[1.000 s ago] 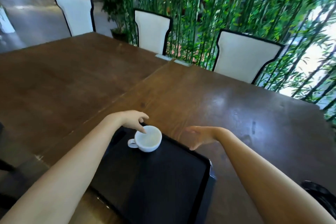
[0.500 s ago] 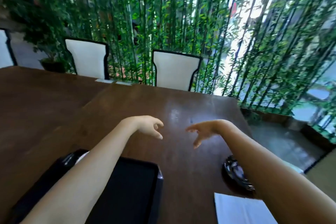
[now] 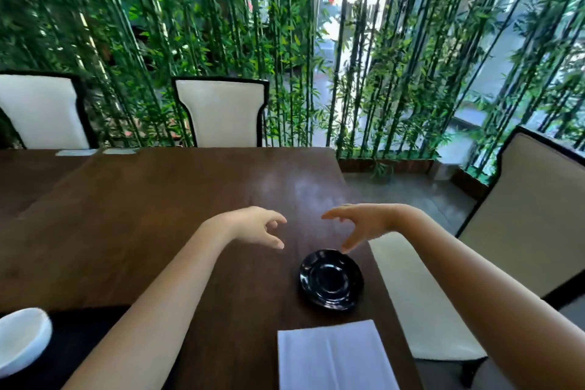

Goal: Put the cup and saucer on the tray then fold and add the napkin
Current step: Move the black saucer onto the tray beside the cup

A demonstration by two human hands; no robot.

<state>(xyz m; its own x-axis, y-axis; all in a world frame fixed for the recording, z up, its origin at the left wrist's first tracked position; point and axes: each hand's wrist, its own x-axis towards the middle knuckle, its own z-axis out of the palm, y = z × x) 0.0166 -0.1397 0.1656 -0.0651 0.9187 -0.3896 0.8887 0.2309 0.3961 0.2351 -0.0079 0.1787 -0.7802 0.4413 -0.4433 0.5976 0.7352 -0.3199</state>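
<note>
hands: left (image 3: 253, 226), right (image 3: 364, 222) empty, spread | saucer (image 3: 330, 279) beneath | no legible writing

Cut off, covered or blurred

The white cup (image 3: 22, 339) is cropped by the left edge, its handle out of view, and the black tray (image 3: 79, 345) under it runs off the bottom-left corner, partly covered by the left forearm. The white napkin (image 3: 335, 358) is cut by the bottom edge. The bamboo (image 3: 63, 9) at upper left is smeared by motion blur.
</note>
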